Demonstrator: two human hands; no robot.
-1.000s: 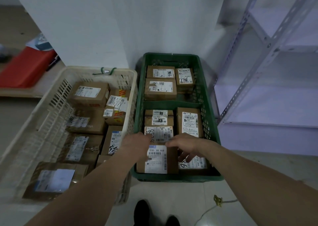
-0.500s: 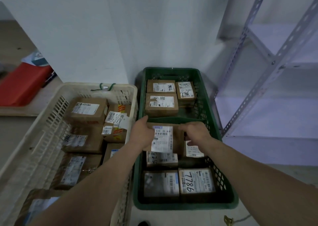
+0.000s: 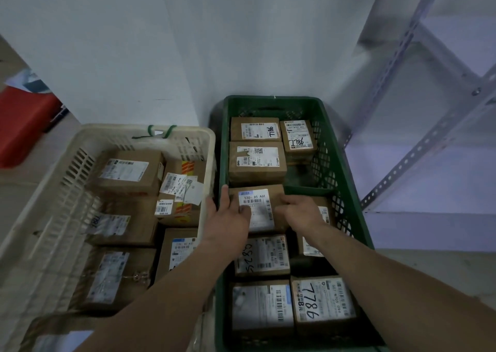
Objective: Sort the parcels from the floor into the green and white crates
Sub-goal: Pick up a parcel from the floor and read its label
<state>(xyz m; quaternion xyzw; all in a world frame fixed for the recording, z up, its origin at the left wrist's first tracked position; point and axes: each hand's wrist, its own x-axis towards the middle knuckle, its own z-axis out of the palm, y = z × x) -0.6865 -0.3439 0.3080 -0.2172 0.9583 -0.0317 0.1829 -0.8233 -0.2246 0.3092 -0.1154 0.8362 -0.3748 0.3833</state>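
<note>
2 bare forearms (image 3: 171,290), bare wrists (image 3: 214,240), left grip (image 3: 228,217), right grip (image 3: 300,212), both bare

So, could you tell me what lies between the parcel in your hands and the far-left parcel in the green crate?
One brown parcel with a QR-coded label, lying flat; the head view shows it.

Head camera, steep downward look over green crate (image 3: 268,100) and white crate (image 3: 107,129) (wide-angle, close).
</note>
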